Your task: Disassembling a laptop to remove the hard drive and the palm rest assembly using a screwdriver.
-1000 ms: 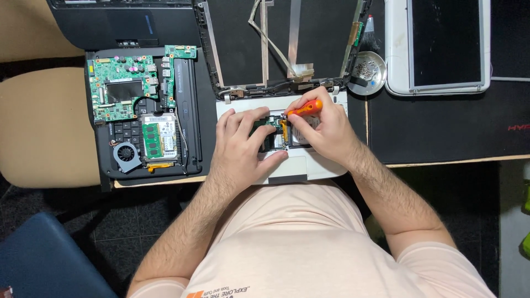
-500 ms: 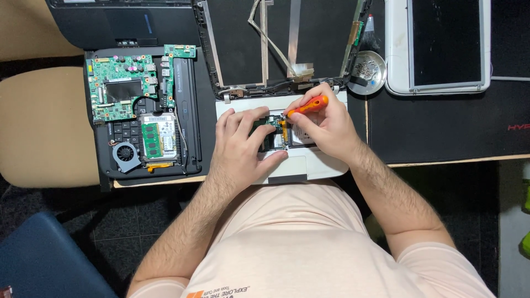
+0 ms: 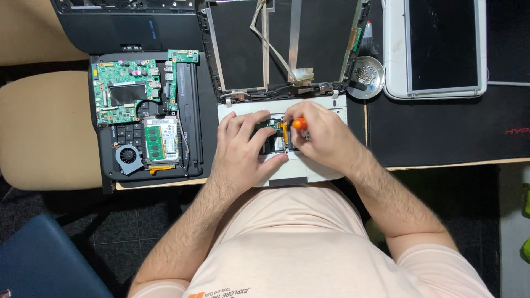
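Since the earlier frames the orange-handled screwdriver (image 3: 298, 124) has swung from a slant, with its handle lying out toward the right, to standing nearly upright, so only the round orange end shows now; the right hand (image 3: 326, 138) has rolled over it and hides more of the shaft. The left hand (image 3: 243, 149) has barely shifted.

The right hand is closed around the screwdriver, fingers curled on the handle, tip down into the open cavity of the white laptop base (image 3: 284, 165). The left hand lies flat and open on that base, fingers spread beside the exposed small circuit board (image 3: 273, 138), thumb near the base's front edge. The white base sits at the front edge of the desk (image 3: 441, 138), just overhanging it, with the person's chest close behind.

Touching its far edge is the stripped screen frame (image 3: 281, 44) with loose flat cables. To the left, near the desk's front left corner, a black opened laptop (image 3: 190, 110) shows its green motherboard (image 3: 124, 94), memory module and small fan (image 3: 128, 156); it lies just beside the left hand, leaving little room there. A round metal dish of screws (image 3: 367, 77) stands near the base's far right corner, with a white tablet-like device (image 3: 441, 49) beyond. Right of the right hand the black mat is bare up to the desk's front edge.
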